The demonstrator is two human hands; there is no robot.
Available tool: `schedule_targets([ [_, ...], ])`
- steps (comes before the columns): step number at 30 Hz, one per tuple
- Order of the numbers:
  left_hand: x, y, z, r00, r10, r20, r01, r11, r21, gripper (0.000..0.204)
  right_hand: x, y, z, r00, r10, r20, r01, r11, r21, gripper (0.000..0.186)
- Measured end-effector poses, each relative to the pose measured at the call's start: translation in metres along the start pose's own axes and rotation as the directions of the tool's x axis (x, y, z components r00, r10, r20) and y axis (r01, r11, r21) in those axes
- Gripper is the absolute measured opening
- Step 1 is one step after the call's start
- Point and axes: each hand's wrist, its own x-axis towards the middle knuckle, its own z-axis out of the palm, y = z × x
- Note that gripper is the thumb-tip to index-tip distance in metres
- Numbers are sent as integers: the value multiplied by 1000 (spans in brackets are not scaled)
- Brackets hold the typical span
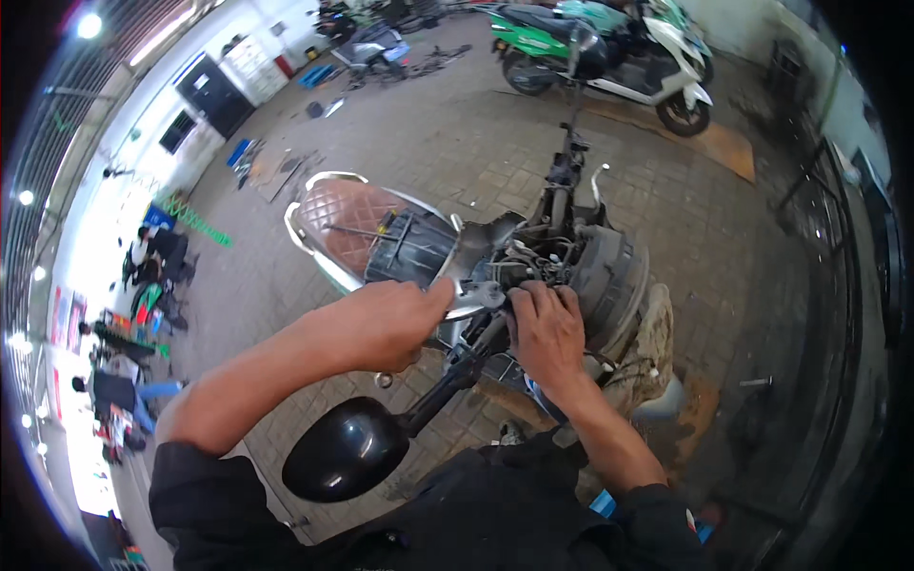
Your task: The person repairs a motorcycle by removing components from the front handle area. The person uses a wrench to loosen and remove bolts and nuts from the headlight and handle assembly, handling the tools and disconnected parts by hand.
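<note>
My left hand [395, 324] is closed on a silver wrench [483, 295], its head at the bare steering assembly [526, 266] of a partly dismantled scooter, where wires and cables show. My right hand [547, 338] is just right of the wrench head, fingers curled down onto the assembly; what they grip is hidden. A handlebar with a black mirror [345, 445] reaches toward me below my hands, and its other end, with another mirror [588, 57], points away. The scooter's brown quilted seat [347, 214] lies beyond my left hand.
Parked scooters [647, 71] stand at the back right on cardboard [724, 152]. Several people [114, 400] are along the left side among other scooters. Loose parts [271, 171] lie on the paved floor [447, 124]. A dark metal frame [824, 190] runs along the right.
</note>
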Motion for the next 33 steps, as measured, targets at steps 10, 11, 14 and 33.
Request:
schedule_targets([
  [10, 12, -11, 45, 961, -195, 199, 52, -577, -815, 11, -7, -12, 25, 903, 174, -394, -202, 979, -33, 26],
  [11, 16, -18, 51, 962, -180, 206, 68, -572, -817, 11, -6, -14, 26, 905, 224, -361, -244, 970, -10, 24],
  [14, 20, -29, 58, 992, -13, 123, 37, -916, -400, 26, 2, -19, 26, 907, 307, -289, -329, 944, -28, 27],
  [33, 34, -17, 57, 979, -192, 72, -195, -980, 34, 20, 17, -23, 15, 934, 168, -316, -159, 986, 56, 48],
])
